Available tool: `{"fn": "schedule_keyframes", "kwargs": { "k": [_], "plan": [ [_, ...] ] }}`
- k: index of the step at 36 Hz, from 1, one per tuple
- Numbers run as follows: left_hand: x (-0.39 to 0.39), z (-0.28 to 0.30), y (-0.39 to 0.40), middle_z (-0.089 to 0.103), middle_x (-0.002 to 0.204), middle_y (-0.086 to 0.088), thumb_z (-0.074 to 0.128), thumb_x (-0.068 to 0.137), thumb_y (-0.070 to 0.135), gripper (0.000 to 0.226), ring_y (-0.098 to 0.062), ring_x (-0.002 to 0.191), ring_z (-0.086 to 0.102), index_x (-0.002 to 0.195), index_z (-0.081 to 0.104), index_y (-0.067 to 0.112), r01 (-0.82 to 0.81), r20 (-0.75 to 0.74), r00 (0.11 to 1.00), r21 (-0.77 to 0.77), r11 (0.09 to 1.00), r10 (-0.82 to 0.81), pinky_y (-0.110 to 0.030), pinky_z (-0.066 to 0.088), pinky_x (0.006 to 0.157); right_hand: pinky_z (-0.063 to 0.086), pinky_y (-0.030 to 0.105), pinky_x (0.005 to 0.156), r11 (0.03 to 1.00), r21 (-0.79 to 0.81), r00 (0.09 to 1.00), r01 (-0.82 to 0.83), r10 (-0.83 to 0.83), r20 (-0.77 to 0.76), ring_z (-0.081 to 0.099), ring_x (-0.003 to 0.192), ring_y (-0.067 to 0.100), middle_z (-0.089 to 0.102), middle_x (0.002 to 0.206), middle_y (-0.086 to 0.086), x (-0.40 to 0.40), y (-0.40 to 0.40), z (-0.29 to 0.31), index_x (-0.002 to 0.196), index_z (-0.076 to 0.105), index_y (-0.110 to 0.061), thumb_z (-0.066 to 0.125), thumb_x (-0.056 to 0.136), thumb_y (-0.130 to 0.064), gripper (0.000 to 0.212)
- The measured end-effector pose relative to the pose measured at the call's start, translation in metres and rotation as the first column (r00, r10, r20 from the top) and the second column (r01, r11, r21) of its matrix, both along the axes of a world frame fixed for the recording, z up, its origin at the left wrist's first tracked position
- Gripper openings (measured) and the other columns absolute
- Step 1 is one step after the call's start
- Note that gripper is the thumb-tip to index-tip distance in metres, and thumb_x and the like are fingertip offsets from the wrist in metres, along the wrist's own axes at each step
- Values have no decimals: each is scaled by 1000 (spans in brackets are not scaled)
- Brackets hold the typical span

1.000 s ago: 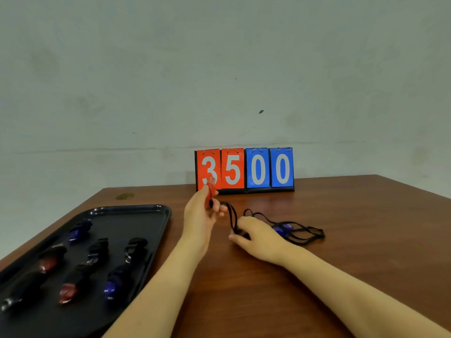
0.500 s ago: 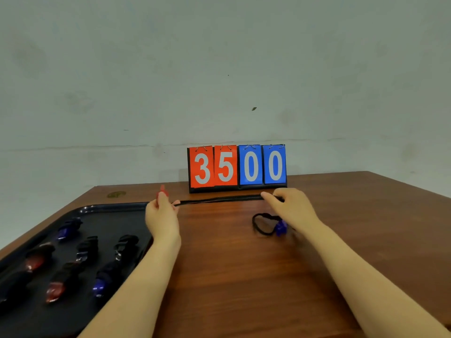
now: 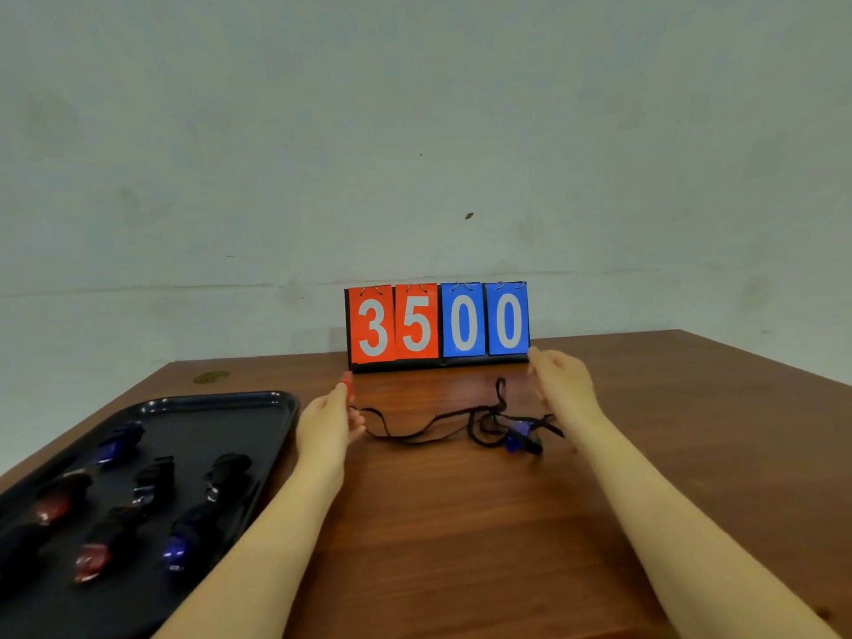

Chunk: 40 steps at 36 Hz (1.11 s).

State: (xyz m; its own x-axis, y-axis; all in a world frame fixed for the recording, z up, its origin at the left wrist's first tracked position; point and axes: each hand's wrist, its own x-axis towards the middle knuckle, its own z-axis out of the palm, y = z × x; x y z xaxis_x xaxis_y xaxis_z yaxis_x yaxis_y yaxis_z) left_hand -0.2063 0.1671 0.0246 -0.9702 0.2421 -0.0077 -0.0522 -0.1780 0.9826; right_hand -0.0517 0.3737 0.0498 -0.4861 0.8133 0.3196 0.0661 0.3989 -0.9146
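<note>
Table (image 3: 461,523): red whistle (image 3: 346,387), cord (image 3: 410,438) beside tray rim (image 3: 289,410)

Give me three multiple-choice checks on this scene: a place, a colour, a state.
1. Where does the black tray lie? A) left of the left hand B) right of it C) under it
2. What colour is the loose whistle on the table? A) green B) blue C) yellow
3. How is the black cord? A) pulled taut B) wound tight C) slack in loose curves
A: the tray sits left of the left hand, which pinches the red whistle. B: the loose whistle by the right hand is blue. C: the cord sags along the table.
</note>
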Motion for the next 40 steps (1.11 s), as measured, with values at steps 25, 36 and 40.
{"fn": "schedule_keyframes", "kwargs": {
  "k": [25,36,40],
  "plan": [
    [31,30,-1,71,81,-5,47,99,33,25,-15,62,57,98,60,12,236,-50,971,48,971,-234,-24,40,54,48,31,75,753,158,750,-639,565,343,56,62,12,56,64,-4,-43,-75,-36,82,54,-18,37,103,-29,30],
    [22,15,-5,37,62,1,40,97,16,28,-11,55,34,118,58,12,180,123,973,124,976,-195,-25,36,55,29,22,48,948,-137,956,-287,292,11,32,48,10,36,56,-2,-27,-52,-14,74,49,-15,42,101,-36,35],
    [29,19,-5,35,59,1,41,97,24,19,-11,54,32,96,56,12,223,153,953,236,946,-263,-26,35,57,42,28,67,967,217,971,-136,87,221,50,65,14,50,66,1,-28,-40,-24,71,51,-14,39,101,-37,40]
  ]
}}
